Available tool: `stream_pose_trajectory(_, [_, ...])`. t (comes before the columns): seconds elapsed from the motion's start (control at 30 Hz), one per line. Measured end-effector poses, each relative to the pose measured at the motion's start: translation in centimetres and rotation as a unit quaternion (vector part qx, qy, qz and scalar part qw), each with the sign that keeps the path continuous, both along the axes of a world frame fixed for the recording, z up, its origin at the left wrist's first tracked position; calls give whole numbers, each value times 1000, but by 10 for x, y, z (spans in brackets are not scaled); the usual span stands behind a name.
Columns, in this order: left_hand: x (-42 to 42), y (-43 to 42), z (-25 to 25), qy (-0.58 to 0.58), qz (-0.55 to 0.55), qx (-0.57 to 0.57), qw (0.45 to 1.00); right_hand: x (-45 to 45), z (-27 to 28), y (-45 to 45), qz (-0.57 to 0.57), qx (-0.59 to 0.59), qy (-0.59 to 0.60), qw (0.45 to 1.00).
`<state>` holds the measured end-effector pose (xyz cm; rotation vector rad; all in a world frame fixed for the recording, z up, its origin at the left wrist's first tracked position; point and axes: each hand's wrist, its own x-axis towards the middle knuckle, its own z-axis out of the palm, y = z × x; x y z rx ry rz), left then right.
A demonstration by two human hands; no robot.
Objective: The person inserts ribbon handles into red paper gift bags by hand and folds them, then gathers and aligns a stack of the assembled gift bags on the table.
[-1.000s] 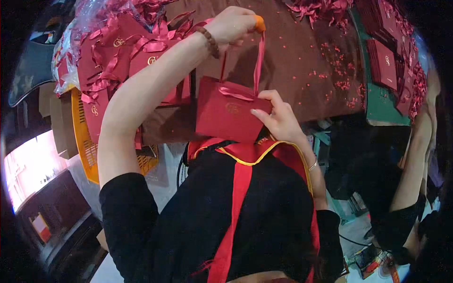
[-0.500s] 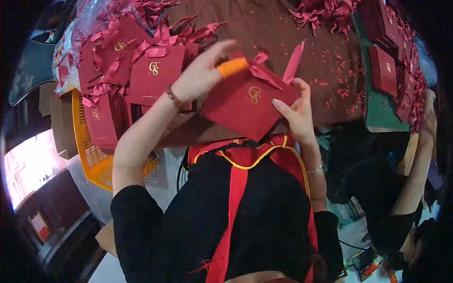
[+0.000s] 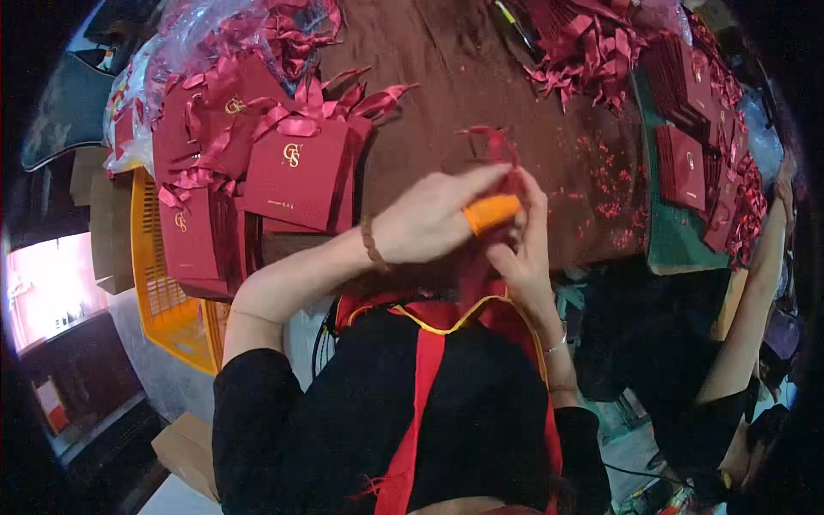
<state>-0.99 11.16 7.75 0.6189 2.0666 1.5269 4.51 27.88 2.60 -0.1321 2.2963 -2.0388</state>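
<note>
My left hand (image 3: 433, 215), with an orange cover on one finger, and my right hand (image 3: 525, 245) meet above the table's front edge. Between them is a dark red paper gift bag (image 3: 481, 268), turned nearly edge-on, blurred and mostly hidden by the hands. Its red ribbon (image 3: 499, 146) sticks up past the fingertips. The right fingers are closed on the bag's side. On the ribbon near the bag's top, the left fingers appear pinched. Just left stands a stack of similar bags (image 3: 292, 176) with gold lettering and pink-red ribbons.
A yellow plastic basket (image 3: 172, 313) is below the left stacks. Clear plastic wrapping (image 3: 193, 43) lies at the back left. More bags (image 3: 682, 167) rest on a green board (image 3: 678, 245) at right, beside another person's arm (image 3: 755, 283). Red scraps (image 3: 614, 184) dot the brown cloth (image 3: 412, 94).
My left hand has moved right and down to meet my right hand at the ribbon. The bag has turned from facing me to nearly edge-on. The whole view has shifted slightly.
</note>
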Motion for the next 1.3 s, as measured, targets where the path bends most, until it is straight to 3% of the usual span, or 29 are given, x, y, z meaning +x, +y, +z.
stream_pose_trajectory(0.03, [1, 5, 0, 69, -20, -41, 997, -2, 0, 0, -11, -112, -4, 994])
stream_pose_trajectory(0.07, [2, 5, -11, 137, -63, -11, 988, -4, 2, -1, -18, -223, -11, 975])
stream_pose_trajectory(0.13, [-2, 8, -16, 143, -86, 6, 986, -9, 2, 13, -18, -240, -39, 970])
stream_pose_trajectory(0.23, [-11, 14, -23, 347, 29, -59, 935, -12, -3, 24, -49, -335, -98, 936])
stream_pose_trajectory(0.27, [-16, 14, -30, 392, 65, -64, 916, -15, -7, 27, -59, -307, -100, 945])
stream_pose_trajectory(0.33, [-33, 6, -43, 300, 41, -55, 951, -24, -21, 32, -51, -297, -93, 949])
stream_pose_trajectory(0.43, [-71, -19, -57, 333, 94, -126, 930, -26, -39, 55, -17, -112, -122, 986])
stream_pose_trajectory(0.5, [-116, -47, -66, 355, 148, -174, 906, -23, -40, 58, -40, -119, -129, 984])
stream_pose_trajectory(0.57, [-160, -74, -62, 322, 212, -299, 873, -21, -36, 58, -49, -123, -143, 981])
stream_pose_trajectory(0.63, [-209, -107, -84, 348, 254, -451, 782, -21, -44, 62, -36, -121, -135, 983])
stream_pose_trajectory(0.7, [-236, -125, -95, 304, 298, -544, 723, -23, -51, 65, -14, -38, -100, 994])
stream_pose_trajectory(0.73, [-244, -130, -97, 298, 302, -548, 721, -24, -57, 64, -24, -14, -80, 996])
stream_pose_trajectory(0.8, [-253, -133, -102, 283, 296, -568, 714, -24, -47, 63, -33, 206, -2, 978])
stream_pose_trajectory(0.9, [-268, -134, -118, 325, 234, -590, 701, -23, -34, 51, -99, 371, 93, 919])
stream_pose_trajectory(0.93, [-268, -129, -115, 318, 233, -569, 722, -25, -20, 45, -103, 447, 106, 882])
stream_pose_trajectory(0.97, [-268, -123, -112, 310, 232, -547, 743, -27, -18, 45, -82, 430, 129, 890])
stream_pose_trajectory(1.0, [-275, -120, -119, 277, 223, -487, 798, -29, -18, 46, -60, 413, 152, 896])
stream_pose_trajectory(1.07, [-249, -98, -98, 237, 179, -292, 909, -35, -21, 40, -10, 376, 196, 906])
stream_pose_trajectory(1.13, [-235, -83, -100, 106, 95, -100, 985, -40, -27, 31, 16, 372, 233, 899])
stream_pose_trajectory(1.2, [-213, -67, -103, 177, 21, -29, 984, -47, -33, 27, 40, 368, 230, 900])
stream_pose_trajectory(1.3, [-175, -43, -87, 358, -4, -143, 923, -51, -38, 25, 38, 382, 239, 892])
